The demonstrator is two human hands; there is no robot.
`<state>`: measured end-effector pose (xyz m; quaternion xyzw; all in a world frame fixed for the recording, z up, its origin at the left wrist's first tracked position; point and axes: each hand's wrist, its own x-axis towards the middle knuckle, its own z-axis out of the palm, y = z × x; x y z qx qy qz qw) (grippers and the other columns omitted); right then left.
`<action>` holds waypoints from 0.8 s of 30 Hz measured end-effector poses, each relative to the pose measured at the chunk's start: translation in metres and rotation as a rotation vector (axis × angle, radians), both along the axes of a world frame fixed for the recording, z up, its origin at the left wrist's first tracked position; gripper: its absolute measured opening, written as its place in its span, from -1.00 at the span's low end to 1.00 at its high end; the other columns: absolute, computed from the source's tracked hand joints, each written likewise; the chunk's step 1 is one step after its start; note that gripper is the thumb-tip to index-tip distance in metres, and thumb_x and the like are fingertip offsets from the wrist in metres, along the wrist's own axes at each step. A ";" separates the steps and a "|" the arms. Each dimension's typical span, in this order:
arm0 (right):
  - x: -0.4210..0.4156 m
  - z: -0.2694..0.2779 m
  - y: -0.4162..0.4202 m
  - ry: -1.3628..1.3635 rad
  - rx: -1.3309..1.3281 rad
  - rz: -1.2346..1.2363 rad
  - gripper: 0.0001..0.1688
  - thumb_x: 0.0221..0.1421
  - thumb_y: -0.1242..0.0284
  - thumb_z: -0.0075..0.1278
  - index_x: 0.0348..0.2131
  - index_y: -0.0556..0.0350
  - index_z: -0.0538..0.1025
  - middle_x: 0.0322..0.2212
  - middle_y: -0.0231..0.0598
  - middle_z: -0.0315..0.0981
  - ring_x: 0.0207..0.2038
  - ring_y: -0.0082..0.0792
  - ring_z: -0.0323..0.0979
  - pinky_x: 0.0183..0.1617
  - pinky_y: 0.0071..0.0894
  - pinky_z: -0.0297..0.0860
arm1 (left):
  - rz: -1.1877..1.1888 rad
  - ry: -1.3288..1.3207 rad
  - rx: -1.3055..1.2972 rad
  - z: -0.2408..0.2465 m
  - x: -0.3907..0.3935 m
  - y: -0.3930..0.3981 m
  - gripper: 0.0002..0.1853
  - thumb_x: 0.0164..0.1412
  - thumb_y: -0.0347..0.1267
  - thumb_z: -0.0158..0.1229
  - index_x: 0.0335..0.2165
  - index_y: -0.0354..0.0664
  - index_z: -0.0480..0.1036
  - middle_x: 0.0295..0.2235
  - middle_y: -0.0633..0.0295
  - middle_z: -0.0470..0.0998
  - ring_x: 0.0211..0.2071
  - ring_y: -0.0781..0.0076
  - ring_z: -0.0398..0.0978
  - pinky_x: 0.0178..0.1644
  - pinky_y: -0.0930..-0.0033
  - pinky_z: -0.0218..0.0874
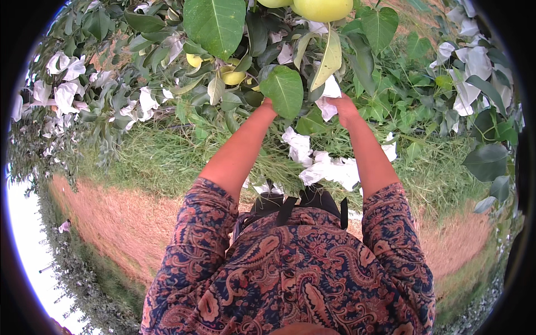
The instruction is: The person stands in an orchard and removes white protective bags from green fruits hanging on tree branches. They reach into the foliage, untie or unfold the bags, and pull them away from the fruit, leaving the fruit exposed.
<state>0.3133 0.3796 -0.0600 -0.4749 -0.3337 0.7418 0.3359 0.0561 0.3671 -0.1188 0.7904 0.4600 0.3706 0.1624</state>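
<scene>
My left hand [269, 108] reaches into an apple tree, its fingers hidden behind a broad green leaf [282, 91]; what it touches cannot be seen. Opposite it, my right hand [346, 109] grips a crumpled piece of white paper [328, 99], with the fingertips partly hidden by it. A large yellow-green apple [322, 8] hangs above both hands at the top edge. Smaller yellow apples [233, 77] show among the leaves to the left of my left hand. A pale yellowing leaf [328, 60] hangs just above the paper.
Crumpled white papers [331, 167] lie on the grass below my forearms. More white paper bags [67, 94] hang in the branches at left, and others [471, 79] at right. Heart-shaped vine leaves [379, 25] grow through the tree. Dry, straw-coloured ground [113, 222] lies behind the grass.
</scene>
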 end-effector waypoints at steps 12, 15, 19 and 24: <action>0.105 0.010 -0.049 -0.732 0.063 1.259 -0.27 -0.30 0.35 0.15 -0.04 0.17 0.36 -0.17 -0.12 0.42 -0.08 -0.26 0.35 0.05 -0.34 0.21 | 0.046 -0.045 -0.062 0.016 0.010 0.015 -0.54 0.15 -0.36 -0.12 0.05 -0.10 0.15 -0.05 0.28 0.33 -0.05 0.41 0.28 0.01 0.32 0.14; 0.096 0.045 -0.061 -1.024 0.332 1.417 -0.34 -0.13 0.19 0.08 -0.04 0.13 0.38 -0.14 -0.10 0.40 -0.08 -0.26 0.34 0.05 -0.35 0.20 | 0.083 -0.059 -0.090 0.026 0.014 0.015 -0.54 0.16 -0.36 -0.12 0.06 -0.10 0.14 -0.05 0.28 0.32 -0.05 0.41 0.28 0.02 0.32 0.14; 0.041 0.075 -0.002 -0.231 0.184 0.675 -0.57 0.10 0.31 -0.14 -0.05 0.08 0.39 -0.19 -0.30 0.42 -0.15 -0.45 0.36 -0.09 -0.52 0.28 | 0.144 -0.087 -0.110 0.047 0.023 0.023 -0.54 0.16 -0.36 -0.13 0.06 -0.10 0.14 -0.04 0.28 0.32 -0.04 0.41 0.27 0.02 0.32 0.14; 0.018 0.005 0.102 0.033 0.397 0.161 -0.58 0.07 0.42 -0.12 -0.03 0.01 0.37 -0.09 -0.32 0.32 -0.08 -0.31 0.31 0.00 -0.30 0.22 | 0.174 -0.159 -0.100 0.063 0.045 0.047 -0.54 0.16 -0.36 -0.13 0.06 -0.10 0.13 -0.03 0.27 0.31 -0.03 0.41 0.26 0.03 0.32 0.14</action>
